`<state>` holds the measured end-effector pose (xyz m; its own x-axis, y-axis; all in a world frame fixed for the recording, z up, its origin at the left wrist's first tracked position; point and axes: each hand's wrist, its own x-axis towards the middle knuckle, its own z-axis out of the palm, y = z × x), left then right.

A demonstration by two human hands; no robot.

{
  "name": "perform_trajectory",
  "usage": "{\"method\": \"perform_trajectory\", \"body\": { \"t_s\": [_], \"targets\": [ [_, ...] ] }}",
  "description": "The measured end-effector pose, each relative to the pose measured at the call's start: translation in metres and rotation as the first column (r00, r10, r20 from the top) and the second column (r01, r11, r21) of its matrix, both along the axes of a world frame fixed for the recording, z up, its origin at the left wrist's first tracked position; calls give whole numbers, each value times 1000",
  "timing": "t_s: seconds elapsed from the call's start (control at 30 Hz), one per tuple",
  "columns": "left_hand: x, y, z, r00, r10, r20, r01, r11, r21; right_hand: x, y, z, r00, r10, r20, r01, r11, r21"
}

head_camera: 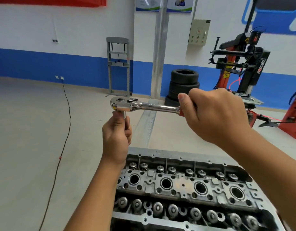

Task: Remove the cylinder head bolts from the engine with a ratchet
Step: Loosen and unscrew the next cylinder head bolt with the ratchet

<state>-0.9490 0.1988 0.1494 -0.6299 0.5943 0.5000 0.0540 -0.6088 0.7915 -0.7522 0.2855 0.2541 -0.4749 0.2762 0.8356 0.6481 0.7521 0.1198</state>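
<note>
The chrome ratchet [144, 106] lies level in the air above the engine, head to the left, a socket extension [124, 115] hanging from it. The grey cylinder head [185, 187] lies open below, showing four spark-plug wells between two rows of valve springs.

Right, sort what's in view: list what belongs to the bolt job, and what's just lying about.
Job: chrome ratchet with red grip, held by right hand; steel extension bar, held by left hand; grey cylinder head.
Lying about: stacked black tyres; red tyre changer; black floor cable.
</note>
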Motion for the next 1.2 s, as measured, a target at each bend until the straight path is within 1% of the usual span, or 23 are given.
{"method": "perform_trajectory", "body": {
  "t_s": [0.13, 0.27, 0.47, 0.8, 1.1, 1.2],
  "targets": [
    [3, 0, 1, 1000, 23, 21, -23, 1000, 3, -1, 3, -1, 1000, -25, 10, 25, 999, 28],
    [6, 0, 2, 999, 42, 25, -43, 999, 13, 0, 9, -1, 1000, -4, 30, 3, 999, 54],
    [10, -2, 5, 997, 75, 12, -75, 997, 11, -3, 22, 3, 991, 104, 88, -107, 994, 34],
    [12, -8, 7, 998, 64, 8, -63, 998, -8, -11, 49, 7, 965, 210, 160, -212, 977, 0],
    [12, -9, 7, 997, 75, -15, -75, 997, 4, -30, 68, 14, 927, 342, 152, -346, 938, 2],
    [11, -10, 7, 997, 74, -15, -73, 997, 9, -37, 75, 19, 897, 404, 178, -403, 914, -41]
  ]
}}
